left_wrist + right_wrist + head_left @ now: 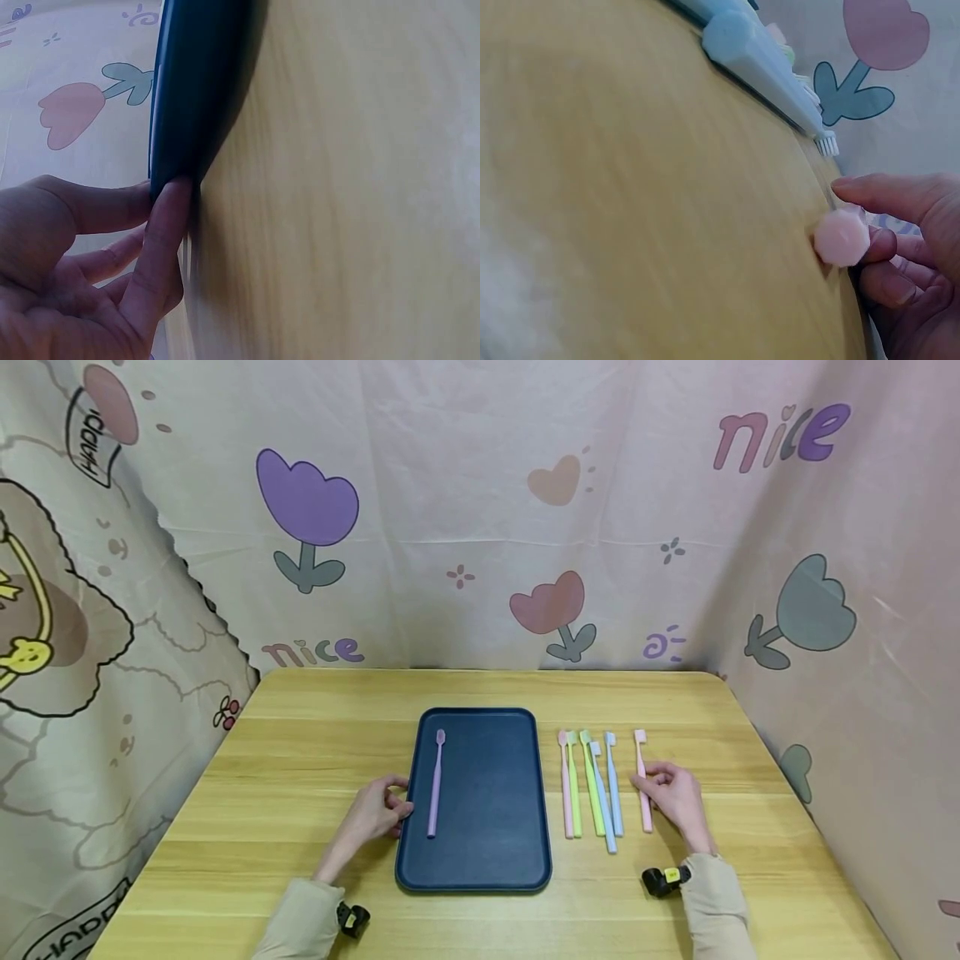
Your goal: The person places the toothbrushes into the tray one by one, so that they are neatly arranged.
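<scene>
My left hand (375, 810) pinches the left edge of a dark blue tray (491, 802), thumb and fingertips at its rim in the left wrist view. On the tray lies a purple toothbrush (435, 785), bristle end away from me. To the right of the tray, my right hand (677, 797) holds a pink toothbrush (646, 817) between thumb and fingers, close over the table. Its handle end (842, 238) points at the right wrist camera. Between tray and right hand lie another pink toothbrush (566, 793), two green toothbrushes (592, 785) and two blue toothbrushes (613, 785).
The wooden table (315, 735) carries the tray and toothbrushes. A printed cloth (435, 485) hangs along its back edge, and more cloth covers both sides. Each wrist wears a small black camera, the right camera (663, 882) near the sleeve cuff.
</scene>
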Motion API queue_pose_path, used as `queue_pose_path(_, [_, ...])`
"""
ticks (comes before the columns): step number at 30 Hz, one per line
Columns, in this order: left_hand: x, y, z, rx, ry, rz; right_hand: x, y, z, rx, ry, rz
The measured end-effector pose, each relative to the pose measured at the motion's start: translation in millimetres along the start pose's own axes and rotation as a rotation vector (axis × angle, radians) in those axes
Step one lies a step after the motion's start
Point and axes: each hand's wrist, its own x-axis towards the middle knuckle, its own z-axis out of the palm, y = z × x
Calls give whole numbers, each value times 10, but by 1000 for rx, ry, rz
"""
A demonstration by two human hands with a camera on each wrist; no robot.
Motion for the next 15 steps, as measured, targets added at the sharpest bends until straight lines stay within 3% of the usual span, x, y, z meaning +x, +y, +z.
queue_pose_path(15, [-4,-5,6,-8,4,12,15,-13,28,-69,59,-31])
